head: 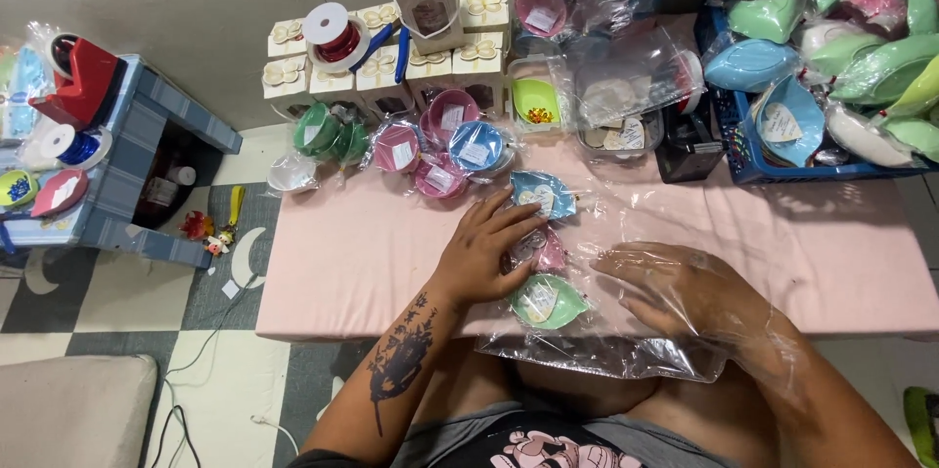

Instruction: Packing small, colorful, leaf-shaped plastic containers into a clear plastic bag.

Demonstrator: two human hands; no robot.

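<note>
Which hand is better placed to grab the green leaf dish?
Probably the left hand: it rests bare right beside the green leaf dish. The right hand sits inside the clear plastic bag, farther off.

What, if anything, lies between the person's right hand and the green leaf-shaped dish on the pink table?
A clear plastic bag does. The right hand is inside it, so the film covers the hand and separates it from the green leaf-shaped dish. The left hand lies bare beside the dish, its fingers resting on a pink dish.

Bright, even overhead light, soft shadows, glare on the clear plastic bag (626, 233), slight wide-angle edge bending.
</note>
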